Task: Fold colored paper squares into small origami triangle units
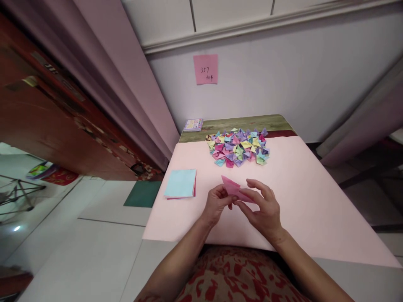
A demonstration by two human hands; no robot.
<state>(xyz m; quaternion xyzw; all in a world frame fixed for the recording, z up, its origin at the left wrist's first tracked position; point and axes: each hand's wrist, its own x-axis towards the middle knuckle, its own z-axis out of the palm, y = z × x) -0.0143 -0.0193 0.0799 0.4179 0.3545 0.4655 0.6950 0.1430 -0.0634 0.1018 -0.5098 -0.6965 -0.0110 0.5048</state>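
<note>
A pink sheet of origami paper, folded into a pointed shape, is held up over the near part of the table between both hands. My left hand pinches its lower left part, thumb on top. On the right side, my right hand has thumb and index finger at the paper, with the other fingers raised. Part of the paper is hidden behind the right fingers. Beyond the hands lies a heap of small folded paper pieces in purple, yellow, pink, blue and green. To the left rests a stack of square paper, light blue on top.
A pale pink sheet covers most of the table. Small printed packs sit at its far left corner. A pink note hangs on the wall behind. Left of the table are a curtain and a reddish door.
</note>
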